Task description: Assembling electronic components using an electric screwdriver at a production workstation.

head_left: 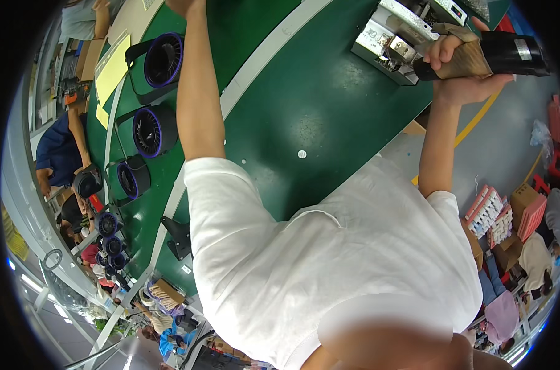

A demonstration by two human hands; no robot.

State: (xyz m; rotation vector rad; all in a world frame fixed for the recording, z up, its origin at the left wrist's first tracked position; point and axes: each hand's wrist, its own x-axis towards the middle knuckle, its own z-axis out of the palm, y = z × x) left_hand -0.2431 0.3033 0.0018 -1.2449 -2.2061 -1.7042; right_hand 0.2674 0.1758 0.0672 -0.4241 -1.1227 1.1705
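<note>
My right hand [472, 88] is at the upper right, closed around a thick black cylinder with a tan wrap [517, 54] and a silver label. Its kind is not clear from here. Bare fingers curl over the wrap, and the cylinder's dark narrow end points left. Just beyond that end stands an open silver metal machine [397, 40] on the green table's edge. At the top edge of the head view my left hand [187, 5] is cut off, so its fingers are hidden. Beside my left forearm stand several black round fans with purple rims [155, 131].
The green table [329, 98] has a pale strip [255, 68] across it. Yellow sheets [112, 68] and a black bracket [179, 237] lie to the left. A person in dark blue [61, 151] works across the table. Boxes and red-and-white stacks [484, 209] stand at the right.
</note>
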